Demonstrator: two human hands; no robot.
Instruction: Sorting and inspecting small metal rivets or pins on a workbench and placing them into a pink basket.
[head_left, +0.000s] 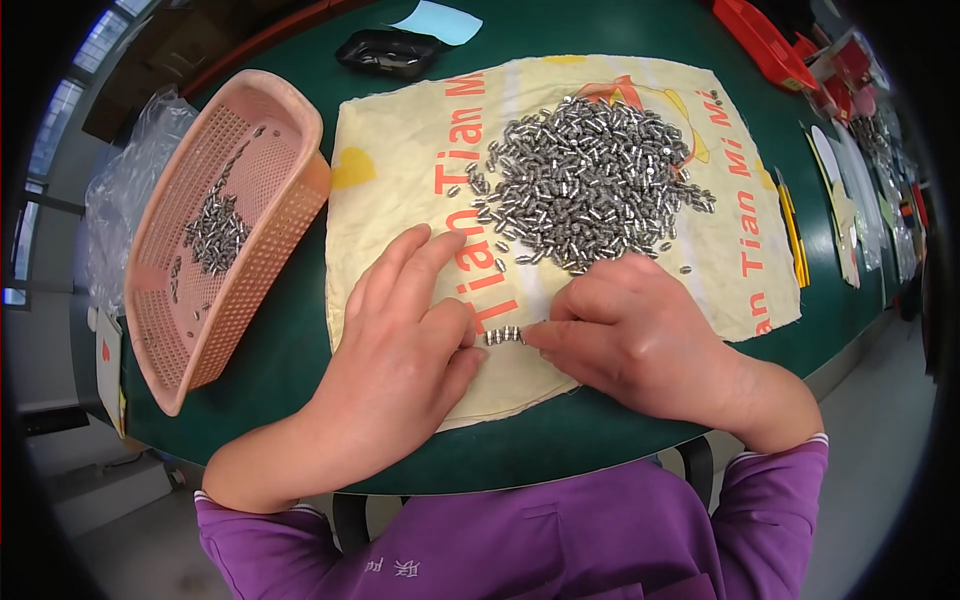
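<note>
A big heap of small ribbed metal cylinders (590,180) lies on a cream printed cloth (400,150) spread over the green table. Just below the heap, my left hand (400,340) and my right hand (630,330) rest on the cloth facing each other. Between their fingertips sits a short row of the metal pieces (504,335), pinched end to end by my left thumb and my right forefinger. Both wrists come out of purple sleeves at the lower edge.
A pink plastic basket (270,110) at the left holds several of the same metal pieces (214,232). A black tray (385,52) lies at the far edge, red bins (765,40) at the back right, a clear plastic bag (130,180) far left.
</note>
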